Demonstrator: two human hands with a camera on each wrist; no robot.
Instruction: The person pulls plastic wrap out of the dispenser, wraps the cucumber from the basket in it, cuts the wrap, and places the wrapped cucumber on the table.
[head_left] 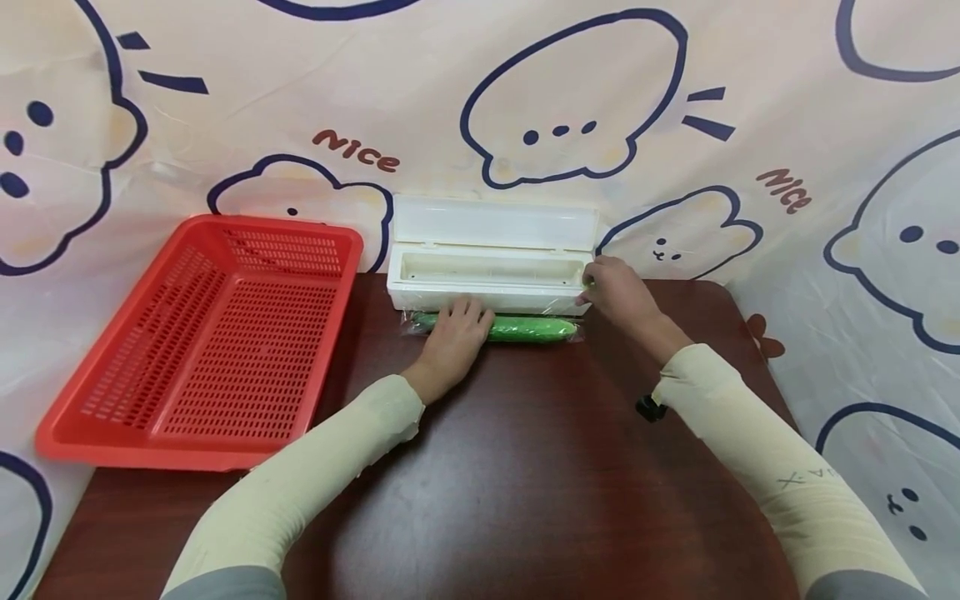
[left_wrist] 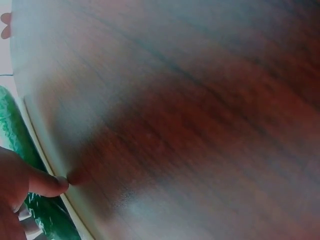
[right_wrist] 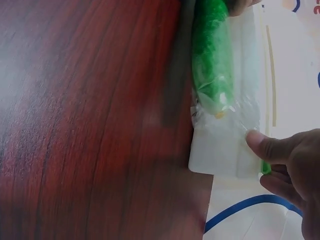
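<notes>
My left hand grips the likely slick cucumber, best mid-length, before the box; my right hand pinches its tab.

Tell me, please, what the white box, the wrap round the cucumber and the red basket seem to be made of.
White box: probably smooth plastic, judging by its even faces and hinged lid.
Wrap: apparently clear, glossy plastic film, as it crinkles and shows the cucumber through.
Red basket: likely satin moulded plastic, with rounded rim and slotted walls.

The left hand covers part of the wrapped cucumber, the right hand perhaps most of a green piece.
</notes>
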